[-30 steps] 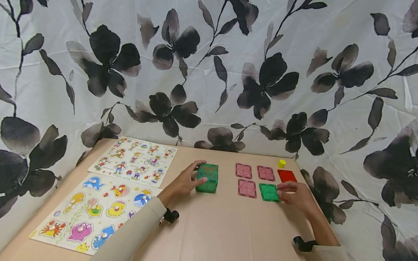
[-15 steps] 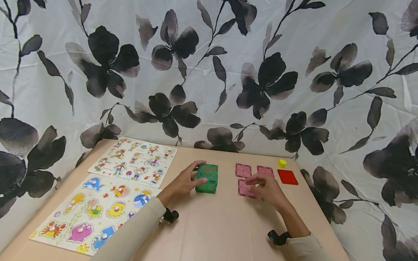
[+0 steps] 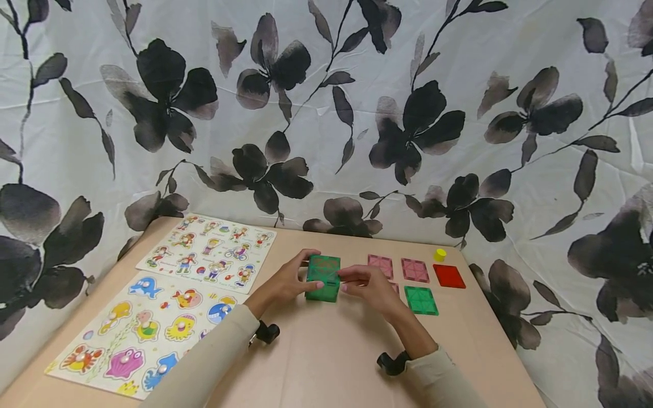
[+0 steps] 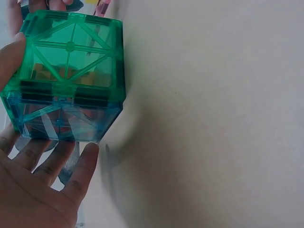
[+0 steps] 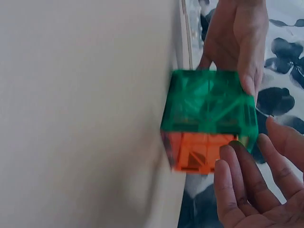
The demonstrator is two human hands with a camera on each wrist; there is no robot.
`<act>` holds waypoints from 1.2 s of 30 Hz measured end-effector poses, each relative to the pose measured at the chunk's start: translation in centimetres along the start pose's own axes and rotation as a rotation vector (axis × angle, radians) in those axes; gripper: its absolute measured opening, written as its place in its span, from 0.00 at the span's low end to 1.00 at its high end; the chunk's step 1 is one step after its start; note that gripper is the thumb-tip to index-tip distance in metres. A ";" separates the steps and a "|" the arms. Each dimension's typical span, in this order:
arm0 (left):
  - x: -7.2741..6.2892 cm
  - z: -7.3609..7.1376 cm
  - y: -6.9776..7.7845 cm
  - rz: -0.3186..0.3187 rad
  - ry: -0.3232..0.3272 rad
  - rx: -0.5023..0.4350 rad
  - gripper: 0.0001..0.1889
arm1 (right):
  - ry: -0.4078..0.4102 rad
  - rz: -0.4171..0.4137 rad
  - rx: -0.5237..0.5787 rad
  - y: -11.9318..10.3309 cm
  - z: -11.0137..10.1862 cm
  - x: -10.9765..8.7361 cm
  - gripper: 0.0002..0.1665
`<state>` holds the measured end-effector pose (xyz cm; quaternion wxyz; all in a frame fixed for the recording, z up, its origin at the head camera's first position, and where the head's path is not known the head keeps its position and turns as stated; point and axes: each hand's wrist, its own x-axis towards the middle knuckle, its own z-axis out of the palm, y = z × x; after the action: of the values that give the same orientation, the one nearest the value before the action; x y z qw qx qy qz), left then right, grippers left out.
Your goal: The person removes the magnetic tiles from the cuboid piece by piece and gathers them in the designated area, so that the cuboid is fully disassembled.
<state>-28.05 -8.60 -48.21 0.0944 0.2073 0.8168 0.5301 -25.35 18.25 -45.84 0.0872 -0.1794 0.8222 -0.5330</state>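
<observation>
The green box (image 3: 323, 278) is at the middle of the table (image 3: 326, 351), between the two hands, with the left hand (image 3: 287, 281) grasping it. The left thumb presses the green front from the near side, and the fingers reach round to the far side. The right hand (image 3: 374, 287) is at the box's right edge, thumb and fingers parted and gently bent, not clenched; whether the fingertips touch the box, I cannot tell.

The left wrist view shows a blue wall (image 4: 59, 122) with the left fingertips against it, and yellowish shapes through the clear green. The right wrist view shows instead an orange wall (image 5: 202, 152) (the head view gives only a reddish tint on top), with right fingers in front of it.

The left forearm slants in from the lower left, the right one from the lower right, each with a black wristband (image 3: 267, 333) below a beige sleeve (image 3: 214, 351).

Right of the box lie two pink tiles (image 3: 415, 270), a third mostly hidden by the right hand, a green tile (image 3: 421, 300), a red tile (image 3: 449, 276) and a yellow cylinder (image 3: 440, 254). On the left lie two picture boards (image 3: 163, 323), before a flowered cloth (image 3: 326, 158).
</observation>
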 end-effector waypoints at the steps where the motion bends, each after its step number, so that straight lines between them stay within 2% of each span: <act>1: 0.0 0.0 0.0 -0.001 0.000 0.002 0.41 | 0.002 0.005 0.003 -0.1 0.2 0.1 0.19; 7: 0.1 0.0 0.2 0.007 0.002 0.011 0.41 | 0.033 0.065 0.042 -0.5 0.9 0.6 0.18; 14: 0.1 0.0 0.1 0.015 -0.002 0.006 0.41 | 0.066 0.096 0.062 -1.1 0.9 0.7 0.16; 22: 0.1 0.1 0.3 0.019 -0.008 0.000 0.41 | 0.147 0.093 0.184 -2.1 1.3 1.1 0.11; 26: 0.1 0.1 0.3 0.003 -0.009 0.005 0.41 | 0.168 0.115 0.251 -2.7 1.4 0.9 0.12; 30: -0.1 0.0 0.4 -0.018 -0.004 0.003 0.41 | 0.187 0.123 0.305 -3.2 0.9 0.5 0.13; 36: -0.2 -0.1 0.4 -0.020 -0.013 0.007 0.42 | 0.212 0.114 0.317 -3.2 -0.7 -0.4 0.16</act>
<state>-27.87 -8.65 -47.81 0.1042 0.2028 0.8200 0.5250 -24.61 17.80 -42.67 0.0573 -0.0598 0.7415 -0.6658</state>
